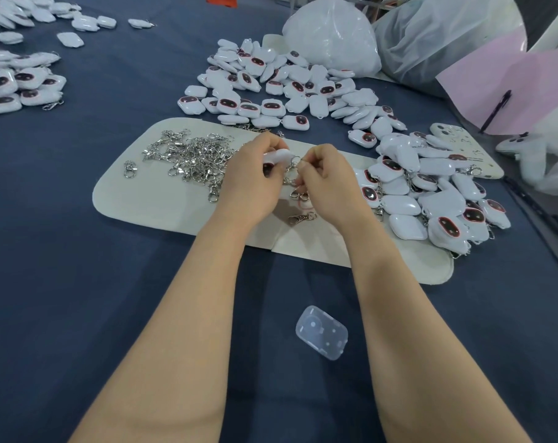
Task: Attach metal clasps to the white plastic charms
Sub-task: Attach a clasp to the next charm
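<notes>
Your left hand (252, 180): grips a white charm (277, 156).
Your right hand (327, 180): pinches a metal clasp (293, 163) beside it.

1. Two forearms (188, 314), bare along the whole visible length, smooth and slender, narrowing toward the wrists.
2. Bare left hand (250, 187), seen from the back, knuckles plainly marked.
3. Bare right hand (330, 183), likewise seen from the back, with a faint wrist bone.
4. Bare fingers (306, 167); nails too small to tell.
5. Elbows and anything above them cut off by the lower picture edge; any clothing there hidden.
</notes>
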Demonstrator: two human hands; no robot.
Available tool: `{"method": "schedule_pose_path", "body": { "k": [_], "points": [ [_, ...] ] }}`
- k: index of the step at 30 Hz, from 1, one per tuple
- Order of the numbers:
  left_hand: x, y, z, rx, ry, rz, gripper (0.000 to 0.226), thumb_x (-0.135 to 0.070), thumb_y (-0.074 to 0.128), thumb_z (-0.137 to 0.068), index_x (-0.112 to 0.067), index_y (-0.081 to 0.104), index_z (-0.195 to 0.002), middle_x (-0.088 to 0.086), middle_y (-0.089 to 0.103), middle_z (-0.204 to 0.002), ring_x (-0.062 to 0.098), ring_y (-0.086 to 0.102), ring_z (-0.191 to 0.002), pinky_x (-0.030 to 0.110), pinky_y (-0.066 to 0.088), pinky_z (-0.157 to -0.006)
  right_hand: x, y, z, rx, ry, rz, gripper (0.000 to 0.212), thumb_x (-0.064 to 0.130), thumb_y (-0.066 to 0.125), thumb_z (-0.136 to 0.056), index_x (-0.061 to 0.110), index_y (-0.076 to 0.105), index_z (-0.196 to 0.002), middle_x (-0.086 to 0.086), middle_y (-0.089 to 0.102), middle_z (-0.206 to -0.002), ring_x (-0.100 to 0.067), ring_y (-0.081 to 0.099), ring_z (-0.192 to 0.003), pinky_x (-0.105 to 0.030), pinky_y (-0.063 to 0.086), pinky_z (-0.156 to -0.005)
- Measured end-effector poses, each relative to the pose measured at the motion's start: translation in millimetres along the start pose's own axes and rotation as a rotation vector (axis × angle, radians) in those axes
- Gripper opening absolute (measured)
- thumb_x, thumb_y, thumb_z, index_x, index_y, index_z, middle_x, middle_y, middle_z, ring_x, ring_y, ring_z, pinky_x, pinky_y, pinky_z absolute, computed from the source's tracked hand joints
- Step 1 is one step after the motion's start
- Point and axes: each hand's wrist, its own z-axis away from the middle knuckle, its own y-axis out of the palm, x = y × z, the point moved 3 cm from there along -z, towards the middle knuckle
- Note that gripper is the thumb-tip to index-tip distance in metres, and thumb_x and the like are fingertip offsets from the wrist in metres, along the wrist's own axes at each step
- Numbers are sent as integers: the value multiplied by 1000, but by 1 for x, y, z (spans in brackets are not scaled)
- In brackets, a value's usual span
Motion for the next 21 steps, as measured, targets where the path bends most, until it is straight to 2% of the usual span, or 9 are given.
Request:
{"method": "schedule_pose_path", "body": {
  "k": [4, 9, 12, 15, 17, 19, 21],
  "points": [
    [1, 0, -1, 12, 13, -25, 9, -10, 56, -92, -14, 61, -98, -1, 60, -91, 14, 49, -75, 19, 34, -63, -1, -2, -1, 16, 8, -11, 15, 8, 45, -94, 18, 45, -83, -4, 58, -76, -10, 53, -53, -17, 44, -47],
    [3, 1, -1, 24, 8, -63, 9, -11, 54, -93, -15, 59, -100, 3, 62, -95, 14, 51, -78, 14, 33, -60, -4, 0, -2, 49, 21, 24, 6, 9, 45, -93, 13, 48, -90, -2, 58, -74, -10, 54, -53, -28, 48, -56],
    [4, 2, 0, 35, 1, -67, 9, -11, 54, -93, -16, 59, -99, 1, 61, -95, 13, 51, -77, 7, 35, -59, -5, -1, -3, 44, 26, 21, 8, 10, 45, -93, 14, 48, -87, -3, 58, -75, -9, 54, -53, -26, 48, -55],
    [3, 2, 0, 37, -16, -31, 9, -11, 55, -91, -18, 59, -95, 3, 63, -96, 16, 53, -82, 21, 39, -68, -7, -2, -4, 24, 10, 30, 16, 10, 45, -93, 19, 45, -80, -1, 56, -75, 2, 52, -44, -16, 44, -47],
    [3, 2, 0, 33, -25, -20, 9, -10, 56, -89, -18, 60, -93, 2, 64, -95, 18, 55, -84, 26, 43, -73, -8, -2, -5, 15, -16, 83, 12, 9, 45, -92, 17, 45, -83, 2, 54, -72, 6, 51, -43, -11, 39, -45],
    [3, 3, -1, 29, -31, -41, 11, -12, 57, -87, -17, 64, -94, 0, 63, -97, 15, 55, -86, 18, 41, -72, -8, -2, -5, 16, -33, 118, 6, 8, 44, -92, 13, 46, -88, 4, 51, -70, 8, 49, -43, -8, 37, -44],
    [4, 2, -2, 23, -54, -71, 14, -16, 59, -86, -21, 67, -96, -3, 56, -103, 8, 50, -88, 1, 33, -68, -7, -2, -5, 25, -29, 91, 7, 7, 44, -91, 13, 47, -87, 3, 51, -72, 6, 51, -47, -7, 36, -42]
  ]
}}
